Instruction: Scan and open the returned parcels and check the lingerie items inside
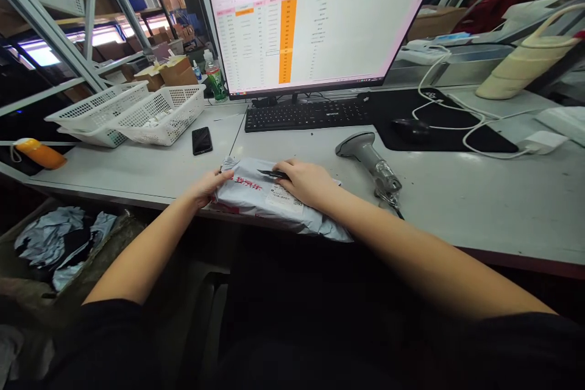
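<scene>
A grey-white plastic mailing bag [249, 195] with red print and a white label lies at the desk's front edge, its near side jutting a little over it. My left hand [210, 187] is closed on the bag's left end, thumb on top. My right hand [304, 181] rests over the bag's upper middle, fingers wrapped round a slim black utility knife [273, 173]. The knife's pointed end faces left, just above the bag. Whether its tip touches the plastic, I cannot tell. A grey barcode scanner [365, 155] lies to the right of my right hand.
Behind the bag stand a black keyboard [306, 114] and a monitor [320, 30]. A phone [202, 141] and white baskets [159, 113] are on the left. A mouse [411, 128] and white cables lie right. Below left, a bin holds crumpled bags [50, 234].
</scene>
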Demonstrator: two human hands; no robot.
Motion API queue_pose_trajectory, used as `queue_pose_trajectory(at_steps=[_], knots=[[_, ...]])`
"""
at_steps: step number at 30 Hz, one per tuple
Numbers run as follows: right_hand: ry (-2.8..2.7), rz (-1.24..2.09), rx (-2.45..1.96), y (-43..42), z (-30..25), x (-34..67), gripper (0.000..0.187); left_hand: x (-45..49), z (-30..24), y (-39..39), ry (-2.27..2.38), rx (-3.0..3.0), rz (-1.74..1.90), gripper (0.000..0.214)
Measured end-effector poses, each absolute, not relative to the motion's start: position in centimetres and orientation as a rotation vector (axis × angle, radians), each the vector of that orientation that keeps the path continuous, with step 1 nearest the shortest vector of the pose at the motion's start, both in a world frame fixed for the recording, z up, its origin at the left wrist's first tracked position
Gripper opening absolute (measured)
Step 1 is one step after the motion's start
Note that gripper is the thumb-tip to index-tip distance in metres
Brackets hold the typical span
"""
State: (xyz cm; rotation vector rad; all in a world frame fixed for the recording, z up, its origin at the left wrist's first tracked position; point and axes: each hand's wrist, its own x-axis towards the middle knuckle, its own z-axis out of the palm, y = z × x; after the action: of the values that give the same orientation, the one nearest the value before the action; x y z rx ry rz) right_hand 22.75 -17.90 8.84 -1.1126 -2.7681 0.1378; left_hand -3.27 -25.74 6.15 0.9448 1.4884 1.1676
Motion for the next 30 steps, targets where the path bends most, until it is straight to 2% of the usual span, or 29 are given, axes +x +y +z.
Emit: queue_pose_trajectory(at_steps=[4, 7, 10, 13, 16, 20, 30], knots=[[-2.779, 0.125, -1.127, -18.0, 9.8, 22.4, 0.036, -2.1, 6.5, -26.3, 1.868, 1.358, 1.139, 0.055], [-2.79, 0.049, -1.047, -17.9, 10.6, 22.0, 0.033, -1.1, 7.4, -27.1, 2.243, 1.888, 1.108, 0.066], [-2.846, -0.075, -0.922, -17.7, 11.3, 21.6, 0.036, -0.8, 8.1, -27.5, 2.427, 2.179, 0.764, 0.049], [-2.953, -0.194, -0.783, -17.5, 11.7, 21.1, 0.045, -1.2, 8.1, -27.1, 2.483, 2.079, 0.471, 0.035], [-2.977, -0.351, -0.628, -17.6, 11.6, 20.6, 0.04, -1.5, 8.0, -26.7, 2.496, 2.112, 0.339, 0.027], [-2.911, -0.501, -0.515, -17.7, 11.4, 20.0, 0.031, -1.1, 7.9, -26.7, 2.53, 2.283, 0.466, 0.031], [-2.821, -0.584, -0.352, -18.4, 13.6, 19.8, 0.035, -1.0, 7.7, -26.3, 2.391, 1.918, 0.848, 0.033]])
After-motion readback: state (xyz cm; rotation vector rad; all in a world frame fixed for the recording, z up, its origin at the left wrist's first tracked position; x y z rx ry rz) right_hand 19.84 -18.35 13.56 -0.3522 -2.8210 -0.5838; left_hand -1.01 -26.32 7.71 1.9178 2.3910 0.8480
